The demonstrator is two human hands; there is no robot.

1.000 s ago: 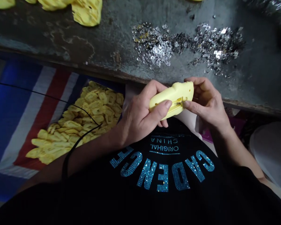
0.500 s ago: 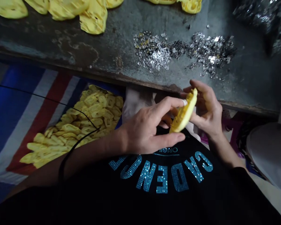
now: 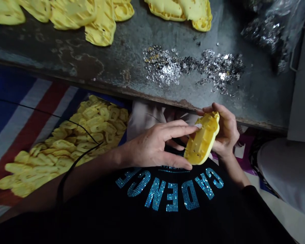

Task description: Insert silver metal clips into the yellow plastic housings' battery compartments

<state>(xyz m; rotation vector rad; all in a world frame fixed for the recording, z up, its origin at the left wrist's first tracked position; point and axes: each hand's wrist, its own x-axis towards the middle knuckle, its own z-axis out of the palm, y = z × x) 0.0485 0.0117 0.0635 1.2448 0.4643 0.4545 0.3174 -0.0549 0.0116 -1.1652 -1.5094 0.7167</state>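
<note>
Above a black shirt (image 3: 173, 210), left and right hands (image 3: 155, 145) (image 3: 226, 132) grip a yellow plastic shell (image 3: 202, 142), its ribbed hollow side showing.

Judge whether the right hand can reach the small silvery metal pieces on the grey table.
Probably, yes: the metal pieces lie just beyond the table edge, with nothing visible between. The right hand holds a hollow yellow plastic shell, though, so it may need freeing.
</note>
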